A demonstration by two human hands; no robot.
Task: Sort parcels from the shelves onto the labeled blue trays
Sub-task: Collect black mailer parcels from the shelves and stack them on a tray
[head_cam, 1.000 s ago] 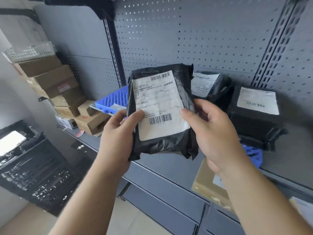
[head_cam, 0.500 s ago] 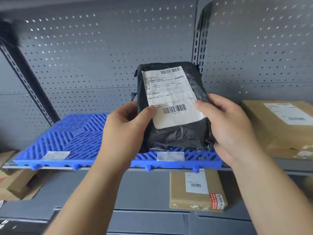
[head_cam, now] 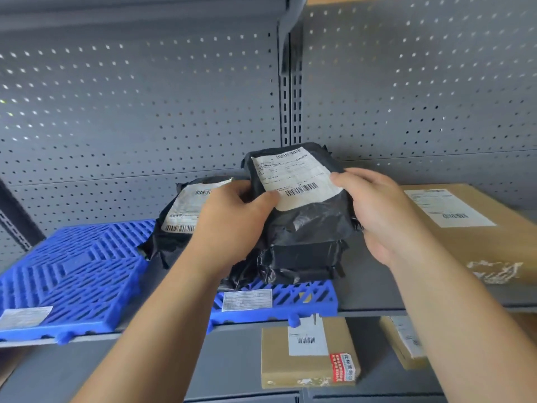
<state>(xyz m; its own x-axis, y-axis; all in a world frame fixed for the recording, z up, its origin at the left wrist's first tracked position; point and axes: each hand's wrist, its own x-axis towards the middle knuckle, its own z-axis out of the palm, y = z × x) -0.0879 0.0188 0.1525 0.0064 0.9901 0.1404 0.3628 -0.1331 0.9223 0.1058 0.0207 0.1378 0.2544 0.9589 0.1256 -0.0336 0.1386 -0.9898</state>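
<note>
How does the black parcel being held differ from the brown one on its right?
The black parcel is a crinkled plastic bag; the brown parcel is a flat cardboard box. The left hand and right hand grip the black parcel over the blue tray; the brown parcel lies untouched on the shelf. Both bear barcode labels.

Your left hand (head_cam: 232,225) hides the right side of the rear parcel (head_cam: 174,228). Small print on the held parcel (head_cam: 305,225) and the tray label (head_cam: 247,299) is unreadable. The view's edges cut off the cardboard box (head_cam: 479,228) and the left tray (head_cam: 72,271).
</note>
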